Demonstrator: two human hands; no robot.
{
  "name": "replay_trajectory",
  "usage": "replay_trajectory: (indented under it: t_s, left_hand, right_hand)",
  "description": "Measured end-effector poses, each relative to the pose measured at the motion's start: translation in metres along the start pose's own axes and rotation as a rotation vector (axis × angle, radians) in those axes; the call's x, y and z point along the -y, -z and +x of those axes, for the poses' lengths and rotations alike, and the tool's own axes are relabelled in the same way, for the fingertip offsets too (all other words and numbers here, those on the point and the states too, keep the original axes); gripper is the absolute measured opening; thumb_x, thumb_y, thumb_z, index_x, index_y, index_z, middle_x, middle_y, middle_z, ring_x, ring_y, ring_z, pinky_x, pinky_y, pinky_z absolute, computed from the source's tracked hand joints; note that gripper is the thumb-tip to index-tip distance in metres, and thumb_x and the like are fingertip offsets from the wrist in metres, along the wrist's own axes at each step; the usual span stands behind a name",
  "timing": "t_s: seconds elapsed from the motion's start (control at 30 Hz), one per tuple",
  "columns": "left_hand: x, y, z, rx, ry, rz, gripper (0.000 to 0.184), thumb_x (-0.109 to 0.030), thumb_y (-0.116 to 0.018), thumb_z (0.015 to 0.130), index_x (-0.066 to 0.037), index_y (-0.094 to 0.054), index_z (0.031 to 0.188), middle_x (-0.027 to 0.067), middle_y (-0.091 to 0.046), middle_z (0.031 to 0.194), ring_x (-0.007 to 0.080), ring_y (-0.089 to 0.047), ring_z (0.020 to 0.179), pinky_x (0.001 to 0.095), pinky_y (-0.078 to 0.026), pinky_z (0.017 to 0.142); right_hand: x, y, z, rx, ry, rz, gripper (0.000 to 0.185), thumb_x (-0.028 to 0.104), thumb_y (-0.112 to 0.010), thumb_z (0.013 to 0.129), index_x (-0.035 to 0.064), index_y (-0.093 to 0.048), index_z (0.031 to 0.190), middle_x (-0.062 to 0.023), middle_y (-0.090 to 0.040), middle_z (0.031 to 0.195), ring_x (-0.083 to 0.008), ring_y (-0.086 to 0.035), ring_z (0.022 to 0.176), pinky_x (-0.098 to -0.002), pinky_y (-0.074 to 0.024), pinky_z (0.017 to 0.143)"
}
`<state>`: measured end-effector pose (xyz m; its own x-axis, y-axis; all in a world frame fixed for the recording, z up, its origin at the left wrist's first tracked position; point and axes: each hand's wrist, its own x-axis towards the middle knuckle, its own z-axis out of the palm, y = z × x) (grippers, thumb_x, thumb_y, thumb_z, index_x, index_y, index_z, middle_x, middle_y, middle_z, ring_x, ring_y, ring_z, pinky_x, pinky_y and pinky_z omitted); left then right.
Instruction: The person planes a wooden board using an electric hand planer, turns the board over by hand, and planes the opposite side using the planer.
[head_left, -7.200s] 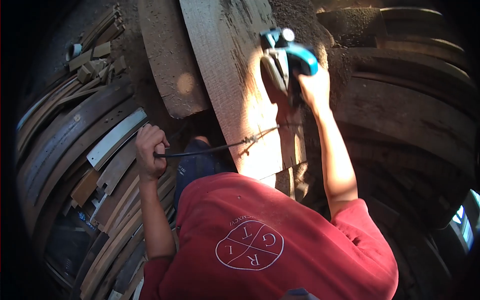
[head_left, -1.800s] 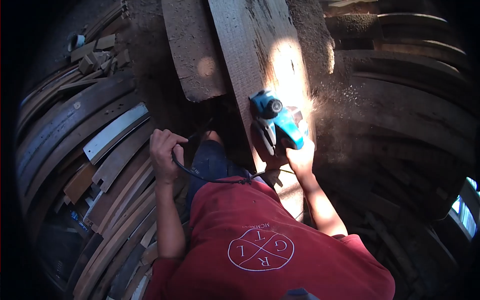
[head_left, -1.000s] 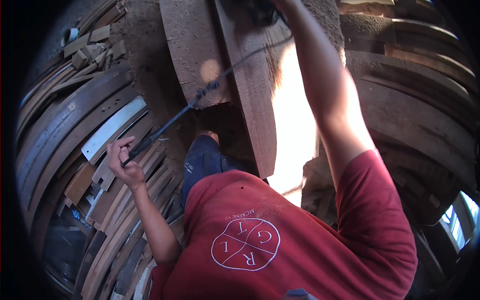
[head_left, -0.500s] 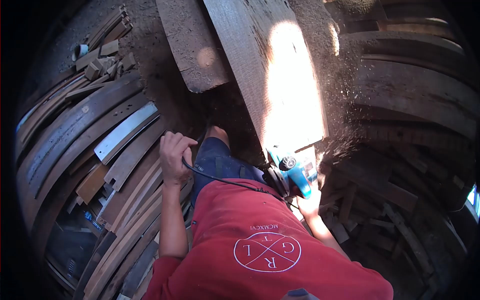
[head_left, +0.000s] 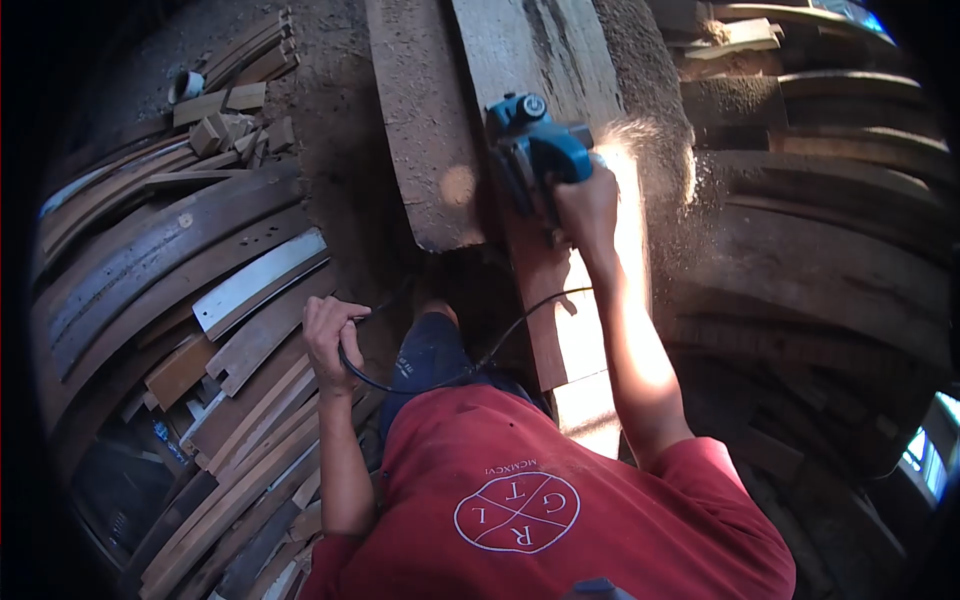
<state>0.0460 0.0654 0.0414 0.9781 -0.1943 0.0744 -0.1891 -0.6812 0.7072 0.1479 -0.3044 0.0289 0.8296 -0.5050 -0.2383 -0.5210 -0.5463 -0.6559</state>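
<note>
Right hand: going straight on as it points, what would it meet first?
Past the planer it holds, the right hand seems to have a free way along the board to the picture's top edge; depth is unclear.

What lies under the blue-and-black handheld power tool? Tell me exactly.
A long, flat wooden board lies under the blue-and-black handheld power tool, its dark streaks showing beyond it. The patch directly beneath the tool is covered, so its surface cannot be seen.
</note>
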Motion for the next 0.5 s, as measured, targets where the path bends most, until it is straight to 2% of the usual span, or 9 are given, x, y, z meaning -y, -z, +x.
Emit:
replay_trajectory:
  t_s: [0.17, 0.23, 0.27, 0.3, 0.33, 0.37, 0.4, 0.47, 0.5]
  left_hand:
    - [0.023, 0.012, 0.024, -0.075, 0.056, 0.001, 0.023, -0.015, -0.052, 0.086, -0.002, -0.071, 0.085, 0.0134, -0.061, 0.078, 0.0318, -0.053, 0.079, 0.0435, -0.044, 0.077]
    - [0.027, 0.018, 0.033, -0.086, 0.080, 0.021, 0.026, -0.017, -0.051, 0.090, -0.002, -0.072, 0.086, 0.0137, -0.061, 0.078, 0.0317, -0.053, 0.079, 0.0433, -0.043, 0.077]
    - [0.029, 0.022, 0.037, -0.091, 0.084, 0.027, 0.026, -0.017, -0.051, 0.090, -0.002, -0.072, 0.086, 0.0137, -0.061, 0.078, 0.0317, -0.053, 0.079, 0.0433, -0.043, 0.077]
    - [0.030, 0.025, 0.039, -0.103, 0.083, 0.036, 0.028, -0.019, -0.050, 0.091, -0.002, -0.072, 0.086, 0.0137, -0.061, 0.078, 0.0317, -0.053, 0.078, 0.0429, -0.043, 0.076]
    - [0.032, 0.027, 0.041, -0.113, 0.083, 0.043, 0.029, -0.020, -0.050, 0.092, -0.002, -0.072, 0.086, 0.0138, -0.061, 0.078, 0.0316, -0.052, 0.078, 0.0425, -0.043, 0.075]
    - [0.033, 0.031, 0.041, -0.111, 0.088, 0.047, 0.029, -0.020, -0.050, 0.092, -0.002, -0.072, 0.086, 0.0138, -0.061, 0.078, 0.0316, -0.052, 0.078, 0.0425, -0.043, 0.075]
    - [0.032, 0.034, 0.041, -0.130, 0.131, 0.052, 0.030, -0.020, -0.049, 0.093, -0.001, -0.072, 0.087, 0.0136, -0.061, 0.078, 0.0305, -0.052, 0.078, 0.0418, -0.043, 0.074]
    - [0.035, 0.039, 0.032, -0.125, 0.177, 0.062, 0.032, -0.021, -0.049, 0.093, -0.001, -0.072, 0.087, 0.0134, -0.061, 0.078, 0.0294, -0.052, 0.078, 0.0412, -0.043, 0.072]
    - [0.038, 0.041, 0.028, -0.169, 0.202, 0.047, 0.032, -0.021, -0.047, 0.093, 0.000, -0.072, 0.087, 0.0132, -0.062, 0.079, 0.0281, -0.053, 0.078, 0.0402, -0.043, 0.071]
  right_hand:
    - [0.065, -0.049, 0.138, -0.064, 0.103, -0.048, 0.029, 0.016, -0.076, 0.079, 0.0072, -0.082, 0.107, -0.0271, -0.077, 0.097, -0.0466, -0.075, 0.095, -0.0520, -0.0593, 0.084]
    - [0.089, -0.066, 0.195, -0.090, 0.102, -0.102, 0.036, 0.018, -0.070, 0.077, -0.0040, -0.079, 0.104, -0.0307, -0.077, 0.101, -0.0473, -0.076, 0.100, -0.0501, -0.0601, 0.091]
    - [0.107, -0.072, 0.219, -0.089, 0.057, -0.104, 0.040, 0.020, -0.071, 0.076, -0.0079, -0.078, 0.104, -0.0327, -0.076, 0.109, -0.0469, -0.075, 0.107, -0.0490, -0.0596, 0.095]
    - [0.124, -0.076, 0.237, -0.110, 0.053, -0.127, 0.041, 0.022, -0.071, 0.077, -0.0066, -0.078, 0.106, -0.0324, -0.075, 0.116, -0.0456, -0.074, 0.112, -0.0486, -0.0587, 0.099]
    - [0.117, -0.096, 0.278, -0.211, 0.154, -0.142, 0.046, 0.032, -0.086, 0.076, -0.0103, -0.078, 0.091, -0.0256, -0.078, 0.087, -0.0356, -0.080, 0.084, -0.0447, -0.0617, 0.080]
    - [0.118, -0.108, 0.310, -0.216, 0.170, -0.151, 0.046, 0.033, -0.086, 0.076, -0.0103, -0.077, 0.089, -0.0228, -0.078, 0.083, -0.0316, -0.080, 0.078, -0.0441, -0.0617, 0.078]
    - [0.137, -0.095, 0.307, -0.052, 0.125, -0.087, 0.041, 0.032, -0.085, 0.079, -0.0076, -0.078, 0.090, -0.0203, -0.077, 0.078, -0.0299, -0.078, 0.074, -0.0434, -0.0616, 0.075]
    - [0.156, -0.094, 0.307, -0.115, 0.089, -0.132, 0.030, 0.016, -0.066, 0.081, -0.0004, -0.078, 0.103, -0.0299, -0.076, 0.097, -0.0434, -0.076, 0.091, -0.0522, -0.0586, 0.081]
    - [0.153, -0.090, 0.293, -0.116, 0.067, -0.132, 0.030, 0.016, -0.066, 0.081, -0.0004, -0.078, 0.103, -0.0299, -0.076, 0.097, -0.0434, -0.076, 0.091, -0.0522, -0.0586, 0.081]
